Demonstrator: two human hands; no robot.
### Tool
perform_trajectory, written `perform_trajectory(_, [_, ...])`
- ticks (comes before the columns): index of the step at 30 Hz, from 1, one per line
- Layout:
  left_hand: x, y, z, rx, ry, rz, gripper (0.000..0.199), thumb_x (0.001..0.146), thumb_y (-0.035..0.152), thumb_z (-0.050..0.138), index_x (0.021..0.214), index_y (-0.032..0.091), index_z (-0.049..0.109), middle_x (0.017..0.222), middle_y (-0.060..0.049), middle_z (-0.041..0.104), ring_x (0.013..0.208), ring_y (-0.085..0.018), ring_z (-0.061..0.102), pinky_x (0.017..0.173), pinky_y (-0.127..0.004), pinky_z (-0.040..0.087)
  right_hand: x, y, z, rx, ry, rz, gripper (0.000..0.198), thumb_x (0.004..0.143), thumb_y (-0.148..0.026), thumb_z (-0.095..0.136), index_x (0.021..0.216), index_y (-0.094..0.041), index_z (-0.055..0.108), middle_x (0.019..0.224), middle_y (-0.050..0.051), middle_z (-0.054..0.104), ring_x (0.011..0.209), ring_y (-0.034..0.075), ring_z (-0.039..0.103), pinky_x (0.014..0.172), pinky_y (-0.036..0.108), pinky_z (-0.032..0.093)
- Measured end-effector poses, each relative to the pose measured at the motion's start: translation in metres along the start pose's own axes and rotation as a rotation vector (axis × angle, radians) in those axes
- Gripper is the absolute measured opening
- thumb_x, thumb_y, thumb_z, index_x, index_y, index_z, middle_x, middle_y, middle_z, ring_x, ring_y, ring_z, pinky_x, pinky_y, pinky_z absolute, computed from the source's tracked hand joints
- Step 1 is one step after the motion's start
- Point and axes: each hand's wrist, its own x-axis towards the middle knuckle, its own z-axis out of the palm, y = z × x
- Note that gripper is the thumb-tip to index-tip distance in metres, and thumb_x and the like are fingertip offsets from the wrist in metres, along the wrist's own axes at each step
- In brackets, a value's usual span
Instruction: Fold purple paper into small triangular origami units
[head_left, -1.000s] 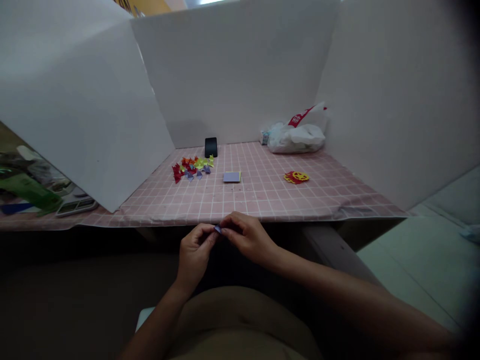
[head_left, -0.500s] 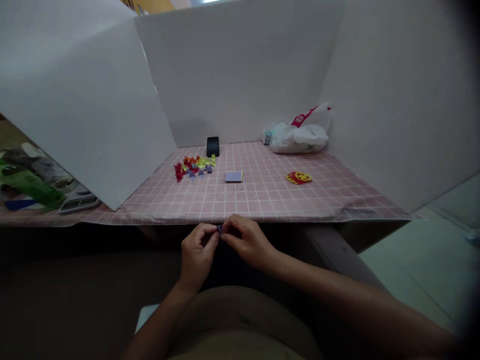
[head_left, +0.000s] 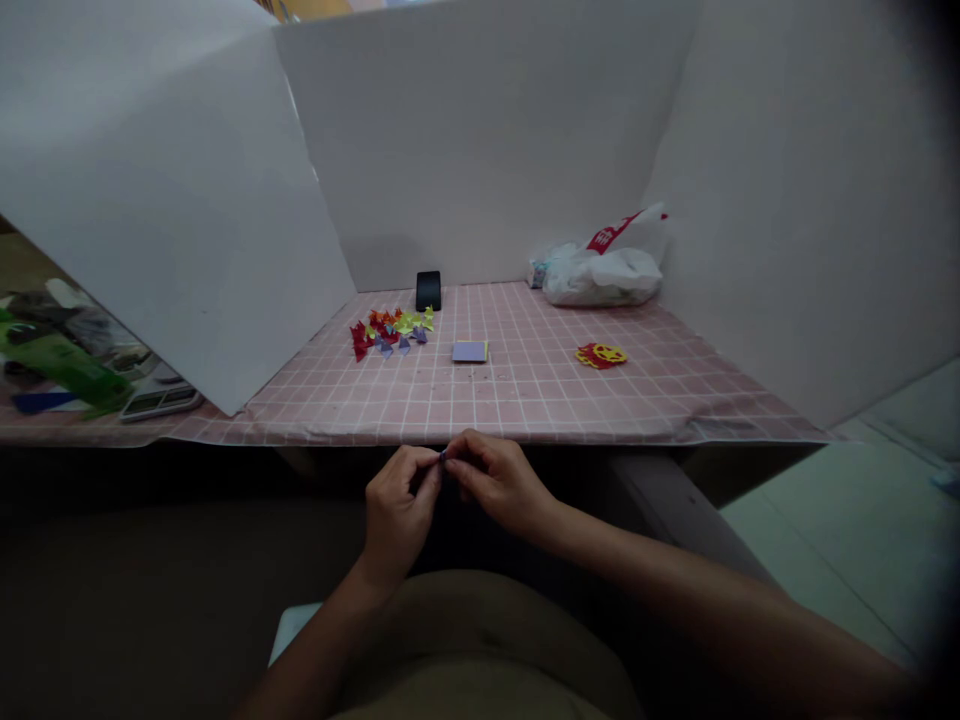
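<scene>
My left hand and my right hand meet just in front of the table edge, thumbs and forefingers pinched on a small purple piece of paper. Most of the paper is hidden by the fingertips, so its folds cannot be made out. Beyond them on the table lies a stack of square paper, purple on top with a yellow edge showing. Left of the stack stands a cluster of small folded paper figures in red, orange, yellow and purple.
A pink checked cloth covers the table. Red and yellow cut-out shapes lie right of the stack. Behind are a black phone-like object and a white plastic bag. White panels enclose the sides and back. A scale sits far left.
My right fingertips have closed in against the left ones, and less of the purple paper shows. The things on the table have not been moved.
</scene>
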Motion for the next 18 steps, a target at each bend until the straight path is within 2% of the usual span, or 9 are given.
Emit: perform_trajectory(18, [0.0003,0.0012,-0.0006,0.014,0.006,0.032,0.009,0.09,0.015,0.059,0.086,0.019,0.066,0.081,-0.002,0.069,0.075,-0.016,0.066,0.071,-0.027,0.05,0.0005,0.0001,-0.001,-0.09,0.033,-0.03,0.008,0.087,-0.013,0.054,0.082,-0.017,0.06,0.065,-0.002,0.056,0.061,0.012,0.052,0.057,0.024,0.041])
